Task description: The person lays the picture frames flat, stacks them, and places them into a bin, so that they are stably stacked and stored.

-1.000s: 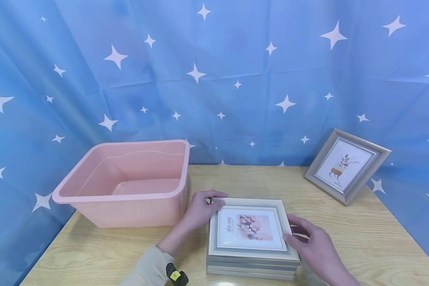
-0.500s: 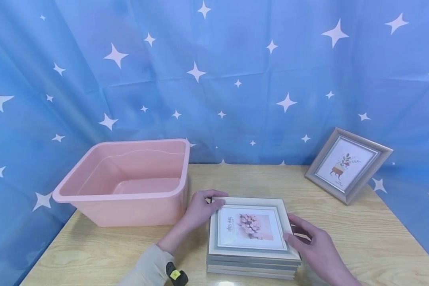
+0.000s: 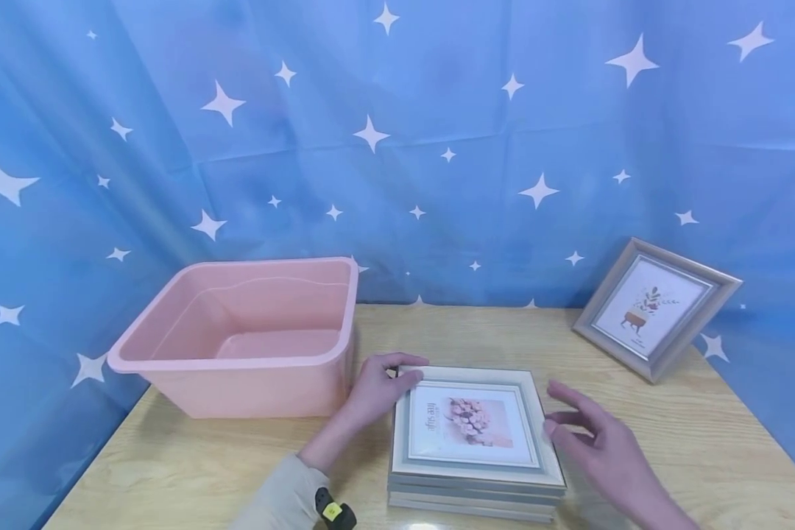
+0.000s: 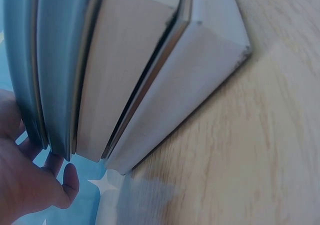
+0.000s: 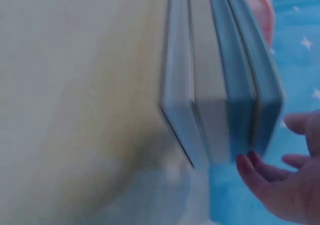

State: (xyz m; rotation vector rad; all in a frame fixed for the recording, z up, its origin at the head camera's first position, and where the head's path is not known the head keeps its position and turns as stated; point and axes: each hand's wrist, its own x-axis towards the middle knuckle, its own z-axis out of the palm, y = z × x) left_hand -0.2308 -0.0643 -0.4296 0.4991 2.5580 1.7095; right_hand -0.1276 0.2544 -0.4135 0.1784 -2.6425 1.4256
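A stack of several picture frames lies near the front of the table, their edges (image 3: 470, 503) lined up unevenly. The top picture frame (image 3: 530, 471) has a pale border and a print of pink flowers. At its back left corner my left hand (image 3: 380, 390) grips it, thumb over the border and fingers behind. In the left wrist view, the left hand (image 4: 30, 185) holds at the end of the blue-grey frames (image 4: 60, 75). My right hand (image 3: 606, 449) hovers at the stack's right side with fingers spread; the right wrist view shows the hand (image 5: 295, 180) beside the stack's corner (image 5: 240, 120), blurred.
To the left stands a pink plastic basin (image 3: 238, 364) with nothing seen inside. A bronze-edged picture frame (image 3: 656, 313) with a plant print stands tilted at the back right. Behind the wooden table (image 3: 464, 331) hangs a blue curtain (image 3: 450, 191) with white stars.
My right hand has let go of the stack's right side and drawn slightly away to the right. The left hand keeps its hold. The head view has shifted slightly.
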